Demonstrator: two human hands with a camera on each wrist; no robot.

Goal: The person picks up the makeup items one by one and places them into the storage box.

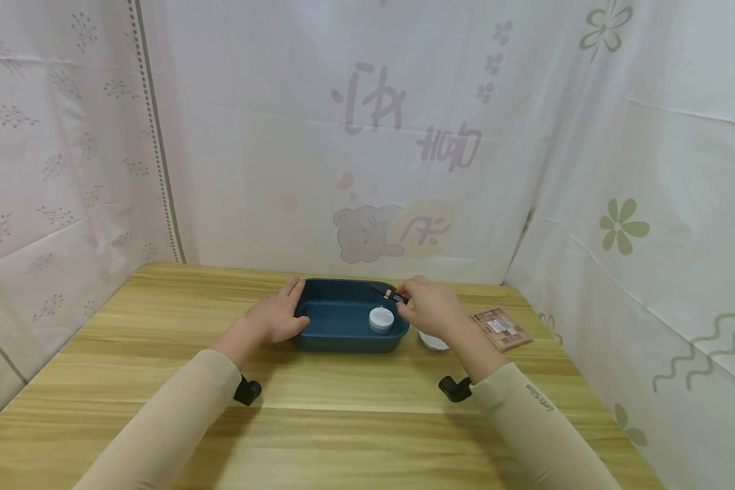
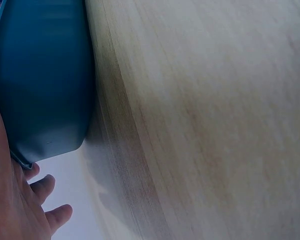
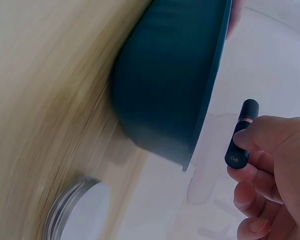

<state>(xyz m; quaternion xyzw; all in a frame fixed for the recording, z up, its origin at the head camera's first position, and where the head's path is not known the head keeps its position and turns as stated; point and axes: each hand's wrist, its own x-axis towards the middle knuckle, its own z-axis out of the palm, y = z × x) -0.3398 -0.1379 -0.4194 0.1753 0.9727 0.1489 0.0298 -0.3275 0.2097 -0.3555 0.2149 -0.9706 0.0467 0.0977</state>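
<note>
A dark blue-green rectangular bin (image 1: 349,346) stands on the table. My left hand (image 1: 274,316) rests at its left end, thumb along the near rim and fingers stretched toward the far corner. Above the bin's right end, my right hand (image 1: 433,309) pinches a black lipstick tube (image 3: 242,142) with a pinkish band between thumb and fingers. The lipstick is tilted, clear of the rim in the right wrist view. Inside the bin, toward its right end, sits a small round white-lidded jar (image 1: 381,318).
Just right of the bin, partly behind my right forearm, is another round jar (image 3: 87,212) with a pale lid and silvery side. Farther right lies a square eyeshadow palette (image 1: 502,329) with a brown checkered cover. Printed curtains (image 1: 269,170) hang behind the wooden table (image 1: 318,442).
</note>
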